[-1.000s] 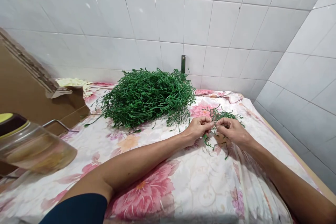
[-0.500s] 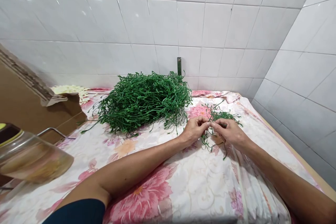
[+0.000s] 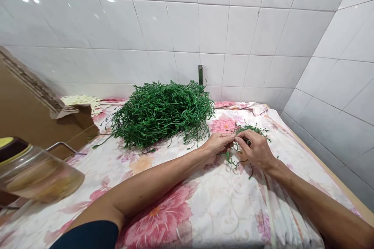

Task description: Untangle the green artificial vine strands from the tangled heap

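My left hand [image 3: 217,144] is closed in a pinch, its fingertips meeting those of my right hand [image 3: 254,148]. Thin green artificial stems [image 3: 230,159] with small knobbed ends hang just below the fingers, and the pinched part is hidden. My right hand is closed too, its thumb and forefinger pressed together at the same spot. Just behind it lies a small bunch of green stems [image 3: 257,129], partly covered by the hand. To the left of both hands rises a large tangled heap of the same green stems [image 3: 163,114].
A flowered cloth [image 3: 222,206] covers the table. On the left stand a torn cardboard box [image 3: 29,97] and a clear jar [image 3: 43,179] with a dark, yellow-edged lid. Pale yellow pieces [image 3: 83,103] lie behind the box. Tiled walls [image 3: 181,23] rise behind and right.
My right hand has turned, with its knuckles raised higher over the small bunch. My left fingers have straightened slightly. The whole view has shifted a little.
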Motion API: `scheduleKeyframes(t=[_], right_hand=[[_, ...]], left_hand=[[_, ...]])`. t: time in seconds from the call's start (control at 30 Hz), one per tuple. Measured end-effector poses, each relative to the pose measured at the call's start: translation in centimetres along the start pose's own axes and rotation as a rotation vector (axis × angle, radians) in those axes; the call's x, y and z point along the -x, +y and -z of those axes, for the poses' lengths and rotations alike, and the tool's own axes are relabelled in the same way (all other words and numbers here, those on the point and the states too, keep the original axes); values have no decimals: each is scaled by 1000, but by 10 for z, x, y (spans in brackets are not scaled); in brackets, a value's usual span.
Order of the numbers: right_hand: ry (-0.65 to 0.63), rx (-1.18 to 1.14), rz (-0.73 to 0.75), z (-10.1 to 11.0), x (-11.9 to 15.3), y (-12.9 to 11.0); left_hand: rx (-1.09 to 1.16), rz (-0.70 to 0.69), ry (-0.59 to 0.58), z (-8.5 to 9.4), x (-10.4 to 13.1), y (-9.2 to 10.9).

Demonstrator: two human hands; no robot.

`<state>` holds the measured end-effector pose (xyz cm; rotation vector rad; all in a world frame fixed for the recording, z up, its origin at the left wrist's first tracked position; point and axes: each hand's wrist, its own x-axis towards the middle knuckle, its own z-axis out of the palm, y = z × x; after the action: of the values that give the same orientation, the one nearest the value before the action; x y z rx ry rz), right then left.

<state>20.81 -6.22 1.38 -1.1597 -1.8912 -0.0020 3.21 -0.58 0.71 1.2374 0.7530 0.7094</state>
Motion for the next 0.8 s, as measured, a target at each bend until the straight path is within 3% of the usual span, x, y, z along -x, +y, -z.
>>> scheduleKeyframes(t=[0.2,0.43,0.8], right_hand=[[52,91,66,-3,3,4],[58,112,112,-5,4,3],[67,251,229,-7,3,-3]], left_hand=[[9,-102,46,-1,1,8],[147,-10,42,-4,2,11],[61,-111,143,-5,-4,7]])
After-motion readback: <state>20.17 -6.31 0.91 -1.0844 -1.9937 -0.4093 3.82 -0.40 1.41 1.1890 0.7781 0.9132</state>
